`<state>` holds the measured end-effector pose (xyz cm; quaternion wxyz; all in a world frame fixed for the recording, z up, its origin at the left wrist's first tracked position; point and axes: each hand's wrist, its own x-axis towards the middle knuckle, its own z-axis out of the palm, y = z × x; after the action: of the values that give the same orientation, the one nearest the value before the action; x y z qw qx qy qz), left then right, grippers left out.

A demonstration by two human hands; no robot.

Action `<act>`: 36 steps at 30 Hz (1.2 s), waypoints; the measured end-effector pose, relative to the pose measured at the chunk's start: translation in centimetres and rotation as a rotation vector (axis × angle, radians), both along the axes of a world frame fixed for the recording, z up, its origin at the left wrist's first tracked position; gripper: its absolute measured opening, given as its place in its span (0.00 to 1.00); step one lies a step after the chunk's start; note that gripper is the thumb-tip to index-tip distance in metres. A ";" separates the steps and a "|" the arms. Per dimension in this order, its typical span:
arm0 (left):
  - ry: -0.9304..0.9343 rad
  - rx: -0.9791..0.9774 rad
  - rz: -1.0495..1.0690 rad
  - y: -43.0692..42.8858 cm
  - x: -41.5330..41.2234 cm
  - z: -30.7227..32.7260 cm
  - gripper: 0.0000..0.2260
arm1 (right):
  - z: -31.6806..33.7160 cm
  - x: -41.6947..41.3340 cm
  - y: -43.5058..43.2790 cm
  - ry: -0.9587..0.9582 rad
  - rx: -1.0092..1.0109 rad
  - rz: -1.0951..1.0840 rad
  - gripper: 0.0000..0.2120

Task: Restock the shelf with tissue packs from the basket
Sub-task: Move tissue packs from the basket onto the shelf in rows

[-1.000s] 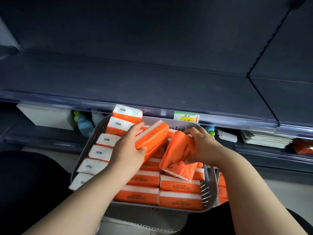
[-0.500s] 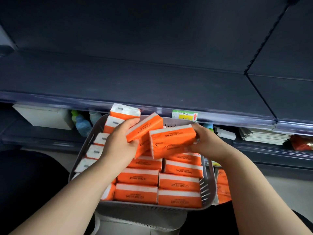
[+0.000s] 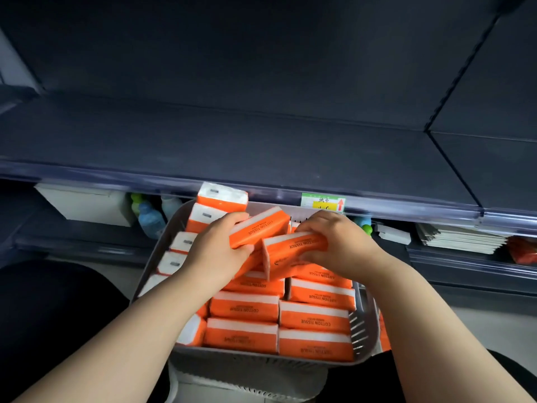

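Orange pack (image 3: pixel 261 229), left hand (image 3: pixel 216 253); second pack (image 3: pixel 293 248), right hand (image 3: pixel 340 242)

One view only, from a wide-angle camera worn on the person's head; it faces forward and steeply down, looking from above and behind onto the basket (image 3: pixel 247 362), which sits close under the lens in the lower middle; the left forearm (image 3: pixel 96 344) and right forearm (image 3: pixel 436 330) enter from the bottom corners; the left grip (image 3: pixel 215 251) and right grip (image 3: pixel 343 242) meet near the centre, above the tissue packs (image 3: pixel 313 318); the dark shelf (image 3: pixel 261 146) fills the upper half, a little farther off, its front edge crossing the frame and dropping toward the right; a lower shelf (image 3: pixel 465 266) shows at mid-height on both sides.
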<state>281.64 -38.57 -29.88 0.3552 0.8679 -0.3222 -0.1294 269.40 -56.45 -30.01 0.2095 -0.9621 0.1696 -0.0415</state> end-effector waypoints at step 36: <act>-0.255 -0.223 -0.069 4.0 39.9 -0.1 0.18 | 5.4 48.7 0.7 -0.131 0.031 -0.206 0.12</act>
<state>321.58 -34.58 -30.00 0.4007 0.8209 -0.4068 0.0061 318.08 -55.78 -24.64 0.2298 -0.9314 0.2538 -0.1231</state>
